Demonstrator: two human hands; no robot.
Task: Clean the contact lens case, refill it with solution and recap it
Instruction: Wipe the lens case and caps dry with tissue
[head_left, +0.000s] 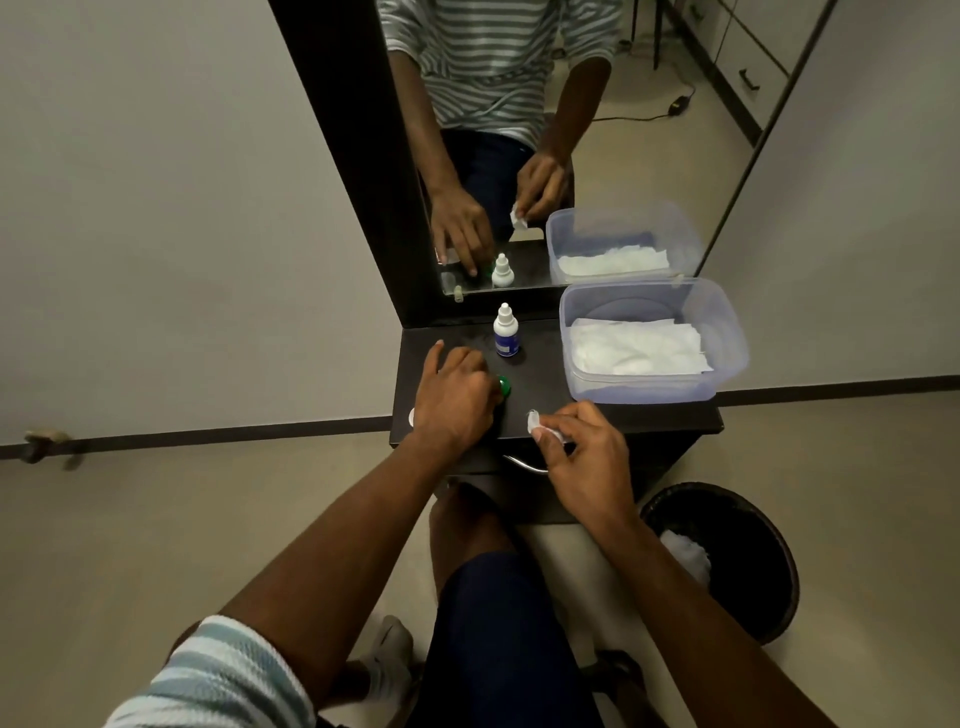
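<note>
On the dark dresser top (540, 364) my left hand (454, 397) lies over the contact lens case, fingers curled; only a green cap (503, 385) shows at its right edge and a white bit (412, 417) at its left. My right hand (587, 457) pinches a small crumpled white tissue (540, 427) just above the front edge. A white solution bottle (505, 331) with a blue label stands upright, capped, behind the left hand.
A clear plastic tub (727, 332) of white tissues sits at the right of the top. A mirror (545, 130) stands behind. A black waste bin (727, 556) with a used tissue is on the floor at right. My knees are below the drawer handle (524, 464).
</note>
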